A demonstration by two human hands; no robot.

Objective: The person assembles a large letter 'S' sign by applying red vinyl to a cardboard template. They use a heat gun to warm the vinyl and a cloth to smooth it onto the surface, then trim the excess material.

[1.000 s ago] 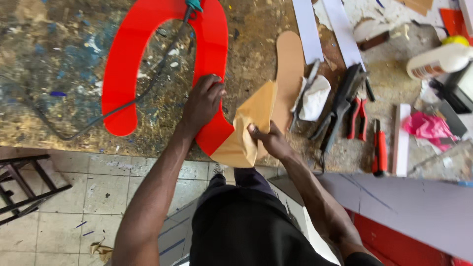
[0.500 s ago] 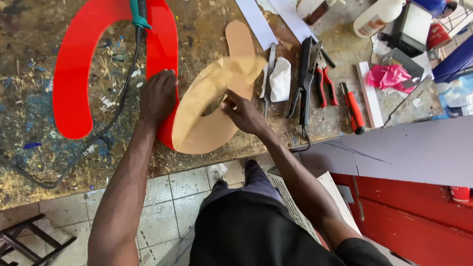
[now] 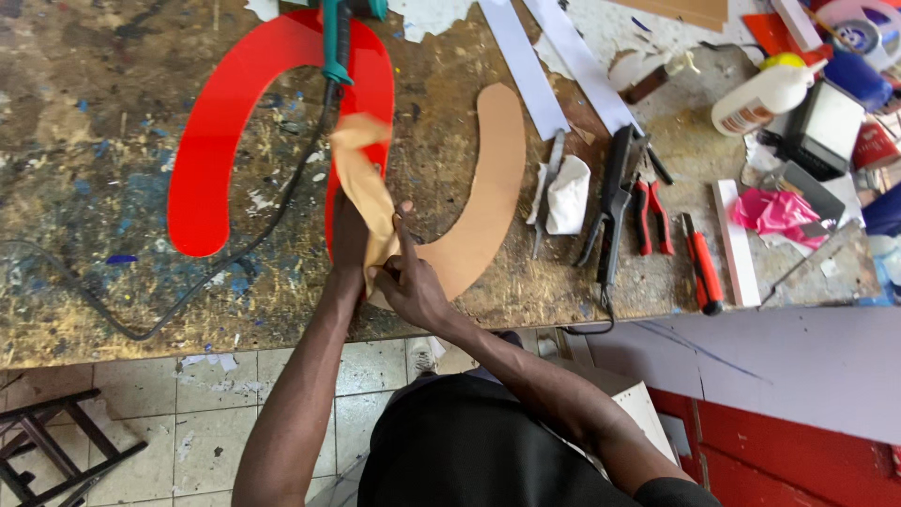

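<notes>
While both hands meet at the lower middle of the frame, the right hand (image 3: 413,286) pinches a tan paper strip (image 3: 361,183) that rises up and left from it, its long axis steep, half peeled; the left hand (image 3: 349,239) lies largely hidden behind that strip, so I cannot tell how its fingers stand, though it rests on the red horseshoe panel (image 3: 221,141); a tan curved piece (image 3: 493,178) lies just right of the hands; the counter (image 3: 84,282) edge runs close below them, with open room to the left and pliers (image 3: 649,216) and a red knife (image 3: 702,272) crowding the right.
</notes>
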